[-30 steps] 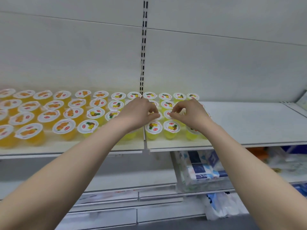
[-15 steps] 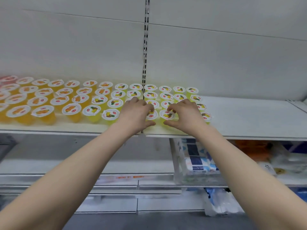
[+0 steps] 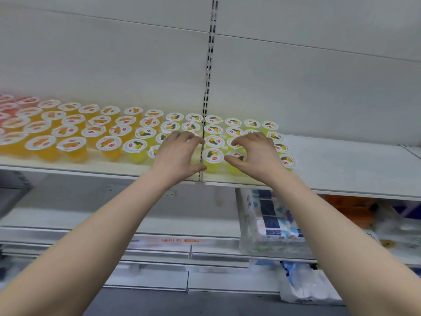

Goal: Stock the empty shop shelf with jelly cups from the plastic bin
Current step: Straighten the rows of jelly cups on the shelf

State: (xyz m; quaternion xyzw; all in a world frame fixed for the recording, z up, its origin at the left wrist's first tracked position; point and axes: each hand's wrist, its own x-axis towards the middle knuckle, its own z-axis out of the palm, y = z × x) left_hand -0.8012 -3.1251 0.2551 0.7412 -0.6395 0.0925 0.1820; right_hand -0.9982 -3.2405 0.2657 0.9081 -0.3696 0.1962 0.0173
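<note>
Jelly cups (image 3: 213, 156) stood in rows on the white shelf (image 3: 341, 165), the yellow ones near its middle. Our right hand (image 3: 257, 153) curled thumb and fingers around a front-row cup (image 3: 238, 154). Our left hand (image 3: 176, 153) arched with bent fingers over neighbouring cups, and we could not tell whether it gripped one.

Lighting bright, even and diffuse. It falls from above: the space under the shelf (image 3: 341, 160) is darker, with soft shadow. White back panel (image 3: 114, 65) nearly washed out, low contrast. Jelly cups (image 3: 41, 142) at far left smeared; centre lids sharper. Wide-angle bend: shelf edge bows, forearms (image 3: 79, 258) stretch toward the lower corners. Packages (image 3: 273, 224) at lower right blurred.
</note>
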